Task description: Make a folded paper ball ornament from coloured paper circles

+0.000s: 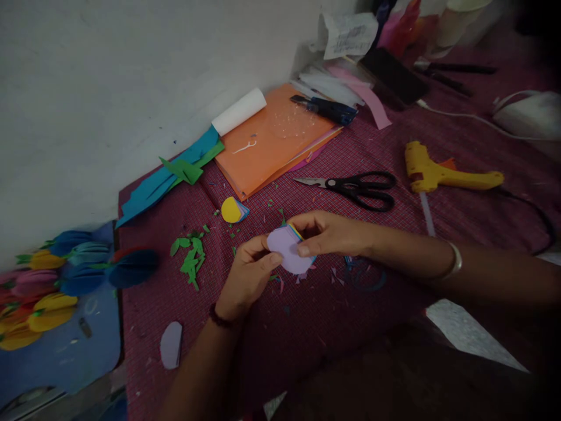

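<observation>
Both hands hold a small stack of rounded paper cutouts [289, 248] over the table; lilac is on top, with yellow and blue edges showing behind. My left hand [250, 270] pinches the stack's left edge between thumb and fingers. On the right side, my right hand [326, 237] grips it with the thumb flat on the lilac face. Beyond the hands lies a little pile of yellow, lilac and blue cutouts [232, 210]. Green paper leaves [191, 257] are heaped left of my left hand. Black-handled scissors [350, 186] rest past my right hand.
A yellow glue gun [451, 172] with a cord lies at the right. Orange paper sheets [263, 146], a white roll [240, 111] and blue paper strips [170, 175] lie along the wall. Finished paper pieces [83, 263] sit on a blue surface at left. A folded lilac piece [170, 345] lies near.
</observation>
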`<action>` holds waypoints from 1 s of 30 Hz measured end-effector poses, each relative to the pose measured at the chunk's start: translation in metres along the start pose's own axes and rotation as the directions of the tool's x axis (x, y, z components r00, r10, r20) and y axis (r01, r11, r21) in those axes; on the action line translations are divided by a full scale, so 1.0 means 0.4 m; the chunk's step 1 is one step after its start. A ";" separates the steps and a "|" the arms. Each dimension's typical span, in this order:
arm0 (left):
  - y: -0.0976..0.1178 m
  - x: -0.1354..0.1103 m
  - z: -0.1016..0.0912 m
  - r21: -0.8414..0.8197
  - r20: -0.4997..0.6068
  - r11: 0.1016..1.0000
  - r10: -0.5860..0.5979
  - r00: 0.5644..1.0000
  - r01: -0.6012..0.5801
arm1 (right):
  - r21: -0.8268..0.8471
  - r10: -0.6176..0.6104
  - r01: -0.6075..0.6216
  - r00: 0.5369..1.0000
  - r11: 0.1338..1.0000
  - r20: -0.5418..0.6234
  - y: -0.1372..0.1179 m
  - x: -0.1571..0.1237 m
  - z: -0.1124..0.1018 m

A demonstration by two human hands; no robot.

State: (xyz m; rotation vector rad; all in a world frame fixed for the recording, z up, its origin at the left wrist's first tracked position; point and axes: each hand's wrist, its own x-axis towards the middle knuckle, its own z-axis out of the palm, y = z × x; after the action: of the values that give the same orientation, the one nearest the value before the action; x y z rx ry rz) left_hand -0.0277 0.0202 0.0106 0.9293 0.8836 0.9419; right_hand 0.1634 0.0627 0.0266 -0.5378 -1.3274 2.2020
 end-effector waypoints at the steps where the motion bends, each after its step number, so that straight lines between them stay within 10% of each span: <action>1: 0.000 -0.002 -0.002 0.004 0.011 1.000 0.003 1.000 -0.003 | 0.001 0.011 -0.011 1.000 1.000 0.006 0.001 -0.001 0.000; 7: -0.004 0.002 -0.016 0.012 0.037 0.997 0.077 0.996 -0.077 | -0.252 -0.036 0.009 0.994 0.968 -0.103 0.003 0.003 0.007; 10: -0.007 0.015 -0.009 0.052 -0.051 0.993 0.112 0.992 -0.109 | -0.693 -0.284 -0.018 0.904 0.721 -0.319 0.005 0.002 0.016; 14: -0.006 0.019 0.018 0.260 -0.196 0.963 0.122 0.973 -0.069 | -0.946 -0.449 -0.096 0.862 0.311 -0.235 0.006 -0.005 0.027; 21: 0.002 -0.006 0.078 0.401 -0.309 0.914 0.207 0.928 -0.070 | -0.971 -0.474 -0.134 0.854 0.198 -0.214 0.001 -0.012 0.033; 25: 0.007 -0.009 0.085 0.464 -0.358 0.881 0.282 0.890 -0.092 | -0.958 -0.495 -0.109 0.838 0.265 -0.232 -0.001 -0.011 0.039; 30: 0.009 0.005 0.043 0.228 -0.187 0.966 0.164 0.968 -0.120 | -0.571 -0.241 0.040 0.929 0.820 -0.281 -0.006 0.001 0.027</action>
State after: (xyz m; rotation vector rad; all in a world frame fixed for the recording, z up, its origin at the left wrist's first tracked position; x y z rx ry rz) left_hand -0.0123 0.0187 0.0196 1.1066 1.1223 1.0953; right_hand 0.1576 0.0564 0.0336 -0.9521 -1.7419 1.4806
